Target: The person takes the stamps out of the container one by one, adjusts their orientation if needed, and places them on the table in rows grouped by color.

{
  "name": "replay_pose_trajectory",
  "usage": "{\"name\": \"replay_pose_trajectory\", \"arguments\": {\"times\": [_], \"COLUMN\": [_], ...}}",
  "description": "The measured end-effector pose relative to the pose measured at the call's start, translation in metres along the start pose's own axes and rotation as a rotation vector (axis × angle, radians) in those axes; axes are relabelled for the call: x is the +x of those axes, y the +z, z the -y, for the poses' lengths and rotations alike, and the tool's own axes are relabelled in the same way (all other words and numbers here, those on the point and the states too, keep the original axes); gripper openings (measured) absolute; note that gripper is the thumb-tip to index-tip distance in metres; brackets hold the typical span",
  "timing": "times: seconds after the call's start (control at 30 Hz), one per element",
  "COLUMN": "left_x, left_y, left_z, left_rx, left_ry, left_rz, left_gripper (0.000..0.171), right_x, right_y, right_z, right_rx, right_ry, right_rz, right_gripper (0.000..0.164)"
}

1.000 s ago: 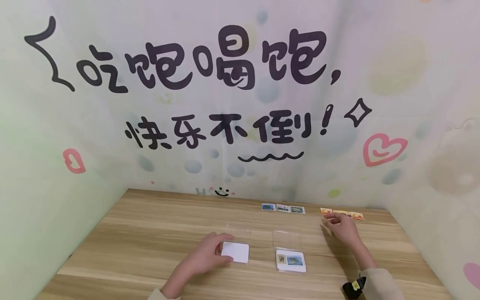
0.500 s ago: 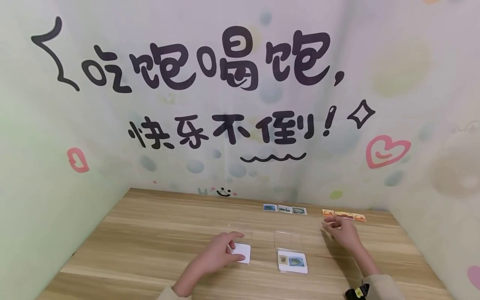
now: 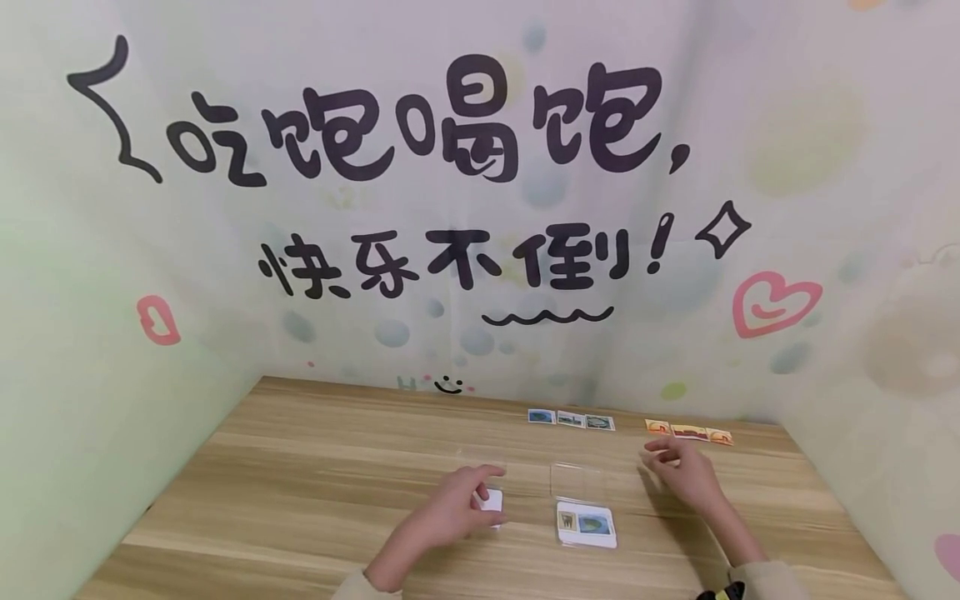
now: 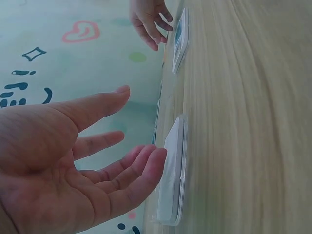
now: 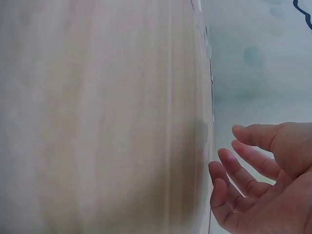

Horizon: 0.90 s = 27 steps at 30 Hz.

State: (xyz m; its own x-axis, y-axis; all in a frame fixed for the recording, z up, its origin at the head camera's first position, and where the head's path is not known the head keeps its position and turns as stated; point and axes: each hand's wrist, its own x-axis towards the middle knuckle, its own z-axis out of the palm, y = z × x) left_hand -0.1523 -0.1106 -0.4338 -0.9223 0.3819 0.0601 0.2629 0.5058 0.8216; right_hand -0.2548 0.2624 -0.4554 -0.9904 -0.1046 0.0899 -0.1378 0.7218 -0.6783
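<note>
Zero things gripped: your left hand (image 3: 452,502), relaxed, now covers more of white rectangular card (image 3: 491,502) on brown wooden table (image 3: 300,467); right hand (image 3: 684,473), also relaxed, eased back from three orange-red paper stamps (image 3: 690,432), leaving them unheld.

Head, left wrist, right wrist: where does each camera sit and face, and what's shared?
Head: on the head, facing forward and down at table and wall; left hand, right hand and sleeves show.
Left wrist: worn there, looking across table past the white card; both hands show.
Right wrist: worn there, facing table and wall; right hand shows.
Head and left wrist share the white card and both hands.
</note>
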Motion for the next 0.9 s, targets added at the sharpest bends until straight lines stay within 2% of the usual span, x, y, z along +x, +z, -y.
{"name": "replay_pose_trajectory", "arguments": {"times": [0.17,0.4,0.7,0.9], "left_x": [0.003,0.007,0.011,0.014], "left_y": [0.004,0.012,0.023,0.029], "left_z": [-0.005,-0.007,-0.008,-0.01], "left_rx": [-0.011,-0.023,-0.074,-0.054], "left_ry": [-0.008,0.014,0.02,0.018], "left_rz": [0.016,0.024,0.055,0.064], "left_gripper": [0.059,0.059,0.059,0.06], "right_x": [-0.004,-0.01,-0.016,-0.022], "right_y": [0.001,0.003,0.006,0.007], "right_z": [0.001,0.003,0.007,0.011], "right_rx": [-0.008,0.009,0.007,0.027], "right_ry": [-0.034,-0.062,-0.064,-0.05], "right_rz": [-0.005,0.002,0.02,0.034], "right_gripper": [0.022,0.022,0.022,0.022]}}
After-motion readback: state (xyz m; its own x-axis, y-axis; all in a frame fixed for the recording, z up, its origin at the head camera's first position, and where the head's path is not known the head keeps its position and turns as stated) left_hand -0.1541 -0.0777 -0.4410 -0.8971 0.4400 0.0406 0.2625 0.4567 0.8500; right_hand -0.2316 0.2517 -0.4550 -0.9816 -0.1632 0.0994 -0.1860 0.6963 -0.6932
